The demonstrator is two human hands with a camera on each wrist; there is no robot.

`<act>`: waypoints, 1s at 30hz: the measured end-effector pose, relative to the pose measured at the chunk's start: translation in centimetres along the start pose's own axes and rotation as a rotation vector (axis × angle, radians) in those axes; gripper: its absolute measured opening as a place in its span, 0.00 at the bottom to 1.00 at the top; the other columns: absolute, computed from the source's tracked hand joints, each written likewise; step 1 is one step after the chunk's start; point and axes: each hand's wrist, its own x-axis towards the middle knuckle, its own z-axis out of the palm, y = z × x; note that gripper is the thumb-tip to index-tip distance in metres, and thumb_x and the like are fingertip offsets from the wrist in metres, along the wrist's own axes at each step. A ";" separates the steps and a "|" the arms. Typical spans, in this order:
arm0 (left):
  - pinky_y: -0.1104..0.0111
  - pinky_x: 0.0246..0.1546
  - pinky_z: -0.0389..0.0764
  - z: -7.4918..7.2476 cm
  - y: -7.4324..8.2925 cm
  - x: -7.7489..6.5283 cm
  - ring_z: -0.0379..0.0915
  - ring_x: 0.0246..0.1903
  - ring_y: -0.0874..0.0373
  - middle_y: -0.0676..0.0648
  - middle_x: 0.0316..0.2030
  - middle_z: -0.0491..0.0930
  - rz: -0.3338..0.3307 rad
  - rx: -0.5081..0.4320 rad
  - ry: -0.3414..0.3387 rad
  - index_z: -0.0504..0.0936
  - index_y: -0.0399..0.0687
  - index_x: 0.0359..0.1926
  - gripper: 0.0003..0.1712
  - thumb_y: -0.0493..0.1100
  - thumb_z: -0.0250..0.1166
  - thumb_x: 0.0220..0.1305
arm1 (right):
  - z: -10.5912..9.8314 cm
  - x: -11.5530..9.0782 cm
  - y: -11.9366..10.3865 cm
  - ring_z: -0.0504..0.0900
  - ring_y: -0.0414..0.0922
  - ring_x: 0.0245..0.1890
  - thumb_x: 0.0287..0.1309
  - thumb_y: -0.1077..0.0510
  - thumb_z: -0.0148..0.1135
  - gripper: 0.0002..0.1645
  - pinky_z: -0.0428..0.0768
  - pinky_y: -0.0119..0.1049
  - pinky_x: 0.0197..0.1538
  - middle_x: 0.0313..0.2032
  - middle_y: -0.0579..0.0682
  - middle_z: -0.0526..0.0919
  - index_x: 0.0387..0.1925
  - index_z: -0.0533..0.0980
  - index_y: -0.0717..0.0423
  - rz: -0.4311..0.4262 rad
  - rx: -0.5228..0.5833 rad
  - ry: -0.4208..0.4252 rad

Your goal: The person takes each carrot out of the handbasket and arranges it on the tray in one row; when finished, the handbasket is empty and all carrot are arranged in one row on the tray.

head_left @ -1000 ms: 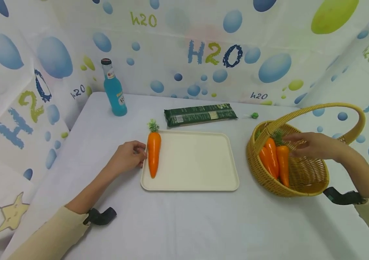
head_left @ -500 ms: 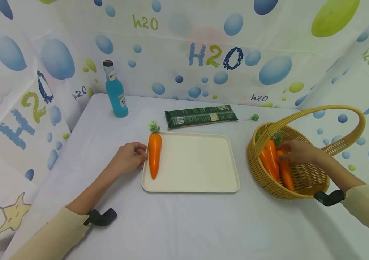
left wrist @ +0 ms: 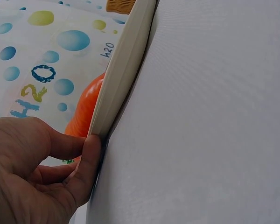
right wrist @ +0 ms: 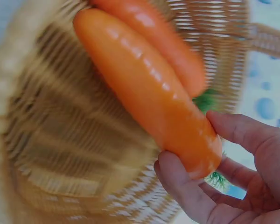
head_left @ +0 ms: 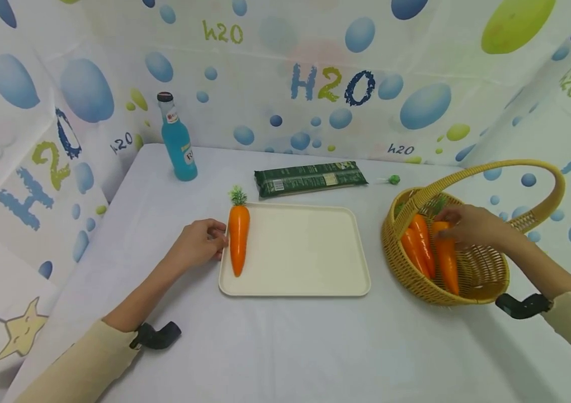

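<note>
Pinching a carrot (head_left: 448, 260) near its leafy end, the fingers (right wrist: 184, 186) of the right hand (head_left: 476, 226) are inside the wicker basket (head_left: 393, 254), where other orange vegetables (head_left: 423, 240) lie just to the left. The left hand (head_left: 197, 244) grips the left rim of the cream tray (head_left: 305, 252) on the white surface (head_left: 285, 347), beside a second carrot (head_left: 238, 238) lying along that edge with its green top pointing away from the person.

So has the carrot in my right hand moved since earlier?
Yes: in the head view, that carrot has shifted slightly right within the basket.
</note>
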 end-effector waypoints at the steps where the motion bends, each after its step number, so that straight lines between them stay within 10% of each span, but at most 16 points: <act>1: 0.66 0.29 0.79 0.0 0.0 0.0 0.78 0.24 0.57 0.41 0.36 0.80 -0.001 0.001 0.001 0.73 0.28 0.58 0.21 0.35 0.60 0.66 | -0.3 -0.5 -0.4 0.84 0.49 0.35 0.61 0.48 0.67 0.31 0.84 0.47 0.38 0.54 0.68 0.73 0.58 0.69 0.61 -0.006 -0.011 0.026; 9: 0.67 0.29 0.79 -0.2 0.3 0.0 0.78 0.24 0.56 0.41 0.36 0.80 0.014 0.002 -0.003 0.73 0.28 0.58 0.21 0.35 0.60 0.67 | -2.1 -6.1 -4.2 0.81 0.62 0.46 0.56 0.31 0.64 0.43 0.83 0.52 0.38 0.58 0.66 0.72 0.62 0.70 0.55 -0.028 -0.185 0.241; 18: 0.66 0.30 0.79 -0.8 -0.2 0.2 0.79 0.25 0.56 0.41 0.38 0.80 0.011 0.021 0.001 0.74 0.30 0.58 0.21 0.37 0.60 0.66 | -1.2 -11.4 -9.7 0.76 0.71 0.50 0.59 0.36 0.66 0.38 0.79 0.63 0.40 0.59 0.66 0.72 0.63 0.70 0.51 -0.080 -0.191 0.389; 24: 0.66 0.29 0.78 -0.8 -0.3 0.1 0.79 0.25 0.57 0.41 0.37 0.80 0.016 0.016 -0.002 0.74 0.29 0.58 0.22 0.36 0.60 0.66 | 0.5 -11.8 -14.6 0.79 0.63 0.50 0.57 0.42 0.70 0.31 0.83 0.51 0.43 0.61 0.56 0.72 0.60 0.73 0.43 -0.227 -0.093 0.459; 30: 0.66 0.29 0.78 -0.1 -0.4 0.2 0.78 0.25 0.57 0.42 0.36 0.79 0.000 -0.006 -0.020 0.74 0.29 0.58 0.21 0.36 0.60 0.66 | 2.6 -8.4 -20.1 0.81 0.51 0.51 0.57 0.43 0.71 0.28 0.80 0.54 0.49 0.56 0.43 0.76 0.58 0.75 0.40 -0.395 0.068 0.332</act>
